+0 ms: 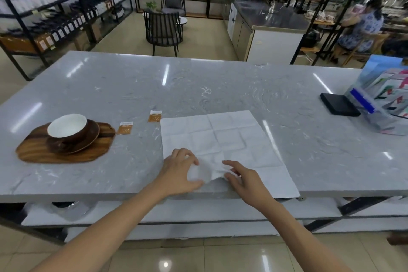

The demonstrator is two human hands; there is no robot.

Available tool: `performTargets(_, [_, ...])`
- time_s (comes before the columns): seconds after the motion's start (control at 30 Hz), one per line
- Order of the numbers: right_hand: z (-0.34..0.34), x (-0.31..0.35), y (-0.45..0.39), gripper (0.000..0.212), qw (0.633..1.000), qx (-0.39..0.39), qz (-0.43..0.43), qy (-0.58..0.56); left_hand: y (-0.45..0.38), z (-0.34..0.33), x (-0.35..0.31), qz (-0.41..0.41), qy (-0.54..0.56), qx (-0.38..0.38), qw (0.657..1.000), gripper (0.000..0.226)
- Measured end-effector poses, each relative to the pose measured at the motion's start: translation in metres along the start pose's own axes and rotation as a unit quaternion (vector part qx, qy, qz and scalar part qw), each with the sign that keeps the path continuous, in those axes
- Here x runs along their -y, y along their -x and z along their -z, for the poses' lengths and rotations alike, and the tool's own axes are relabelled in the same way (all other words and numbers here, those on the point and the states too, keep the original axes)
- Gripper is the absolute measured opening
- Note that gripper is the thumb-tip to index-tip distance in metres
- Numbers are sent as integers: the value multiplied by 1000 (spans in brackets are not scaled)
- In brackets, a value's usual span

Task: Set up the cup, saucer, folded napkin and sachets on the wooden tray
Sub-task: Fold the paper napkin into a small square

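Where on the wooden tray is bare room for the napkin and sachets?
The wooden tray is bare along its near and right edge, beside the saucer holding the cup. Its far left is crowded.
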State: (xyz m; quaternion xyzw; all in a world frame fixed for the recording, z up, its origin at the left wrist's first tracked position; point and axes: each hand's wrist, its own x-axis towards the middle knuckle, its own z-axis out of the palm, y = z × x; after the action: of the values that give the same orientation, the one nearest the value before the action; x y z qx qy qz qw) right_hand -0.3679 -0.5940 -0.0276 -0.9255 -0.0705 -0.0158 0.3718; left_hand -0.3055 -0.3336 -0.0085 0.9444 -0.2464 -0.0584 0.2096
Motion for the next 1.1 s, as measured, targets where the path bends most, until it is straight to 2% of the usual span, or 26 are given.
performTargets(0.07, [0,13,-7,29,1000,-13,7,-11,5,-8,-5,-11,-45,-1,999,75])
performTargets(0.1, [0,19,-10,28,1000,-17,12,-12,7,-13,-7,-11,-63,-6,998,76])
performTargets(0.17, [-2,29,-17,27,1000,-20,16,-13,10,-21,-10,-3,-78,-34,996,65])
performTargets(0.3, [-2,41,-26,31,1000,-2,24,-10,12,-25,-8,-9,-48,-148,988,20])
performTargets(0.37, [1,43,-27,40,999,22,25,3,11,-18,-5,-16,-17,-171,985,16])
performTargets(0.5, [3,31,-18,54,986,72,40,142,15,7,6,-35,45,-200,978,9])
performTargets(0.6, [7,15,-11,63,985,69,18,157,19,28,20,-26,62,-223,972,2])
performTargets(0.73, [39,-8,-5,52,987,30,-8,157,21,53,41,50,113,-242,962,13])
performTargets(0.9, [99,-22,0,13,992,-67,3,105,28,88,55,61,146,-264,951,12])
performTargets(1.0, [134,-14,4,17,993,-75,-4,94,37,107,52,60,199,-240,948,7])
performTargets(1.07, [155,-6,7,24,994,-84,-16,69,45,119,49,42,230,-198,952,7])
performTargets(1.1, [165,0,9,20,995,-89,-23,47,49,124,47,29,239,-172,955,11])
